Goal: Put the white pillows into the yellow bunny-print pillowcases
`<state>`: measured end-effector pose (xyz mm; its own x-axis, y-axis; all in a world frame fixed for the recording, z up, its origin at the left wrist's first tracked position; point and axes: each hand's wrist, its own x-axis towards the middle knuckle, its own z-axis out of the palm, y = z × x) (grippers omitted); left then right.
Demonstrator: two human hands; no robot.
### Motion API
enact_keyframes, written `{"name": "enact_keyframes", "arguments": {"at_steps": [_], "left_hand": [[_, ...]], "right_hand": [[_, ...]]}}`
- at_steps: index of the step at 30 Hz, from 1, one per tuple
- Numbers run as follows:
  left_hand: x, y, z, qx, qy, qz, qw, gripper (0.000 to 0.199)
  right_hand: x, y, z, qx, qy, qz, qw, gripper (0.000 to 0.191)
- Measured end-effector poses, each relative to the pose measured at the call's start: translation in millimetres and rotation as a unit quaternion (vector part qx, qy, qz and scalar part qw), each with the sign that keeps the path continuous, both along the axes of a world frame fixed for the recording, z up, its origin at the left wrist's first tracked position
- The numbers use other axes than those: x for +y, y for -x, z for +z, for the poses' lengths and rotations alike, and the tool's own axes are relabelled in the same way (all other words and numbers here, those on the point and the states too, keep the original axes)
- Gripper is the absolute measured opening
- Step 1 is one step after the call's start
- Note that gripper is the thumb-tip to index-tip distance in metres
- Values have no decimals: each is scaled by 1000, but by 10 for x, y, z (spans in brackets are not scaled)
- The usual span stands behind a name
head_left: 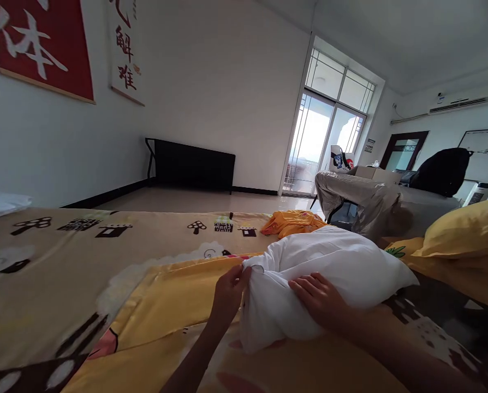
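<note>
A soft, plump white pillow (342, 256) lies in front of me, its near left end creased and gathered. My left hand (228, 286) pinches the gathered white fabric at that left end, fingertips closed on its edge. Bent over the pillow's near side, my right hand (317, 297) presses into the fabric with its fingers close together; the thumb is hidden. Beneath the pillow spreads a yellow pillowcase (174, 295) with a printed pattern, its left edge lying flat. The bed cover (76, 273) under everything is beige with brown and white cartoon prints.
A crumpled orange cloth (295, 221) lies just beyond the pillow. At right is a yellow pillow (469, 229). A white item (4, 202) shows at the far left. Past the bed stand a black folded frame (192, 166) by the wall and plastic-covered furniture (350, 191).
</note>
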<state>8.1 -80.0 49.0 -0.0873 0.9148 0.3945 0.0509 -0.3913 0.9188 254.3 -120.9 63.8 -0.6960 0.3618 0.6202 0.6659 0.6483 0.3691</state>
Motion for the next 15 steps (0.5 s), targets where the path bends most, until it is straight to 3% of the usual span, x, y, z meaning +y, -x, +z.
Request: {"name": "enact_keyframes", "arguments": {"at_steps": [4, 9, 12, 15], "left_hand": [[-21, -8, 9, 34, -12, 10, 999, 36], [-42, -19, 58, 45, 11, -19, 999, 37], [-41, -16, 68, -7, 28, -59, 998, 38], [-57, -14, 76, -35, 41, -105, 993, 50]], "right_hand": [[52, -2, 69, 154, 130, -14, 980, 20], [65, 75, 361, 270, 341, -85, 896, 17], [92, 160, 443, 279, 378, -79, 879, 21], [151, 234, 426, 276, 375, -78, 881, 25]]}}
